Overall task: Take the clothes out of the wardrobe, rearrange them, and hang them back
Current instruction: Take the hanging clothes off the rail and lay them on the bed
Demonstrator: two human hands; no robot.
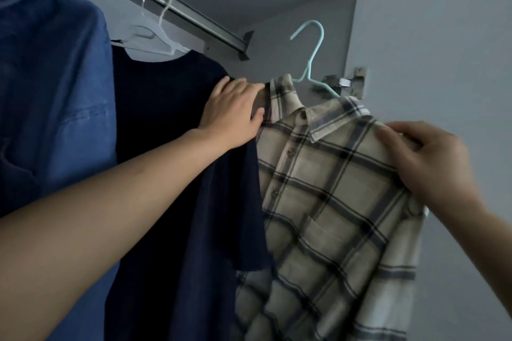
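A beige plaid shirt (pixel 332 194) with dark and grey-blue checks, a buttoned front and a chest pocket fills the lower right of the frame. It hangs on a light teal hanger (pixel 311 61) whose hook points up at centre right, clear of the metal rail (pixel 177 7) that runs from the top left. The left hand (pixel 235 111), at centre, curls its fingers over the shirt's left shoulder edge. The right hand (pixel 426 158), at right, pinches the fabric at the other shoulder. On the rail at left hang a navy T-shirt (pixel 177 174) on a white hanger (pixel 155 36), touching the plaid shirt, and a blue denim shirt (pixel 52 86).
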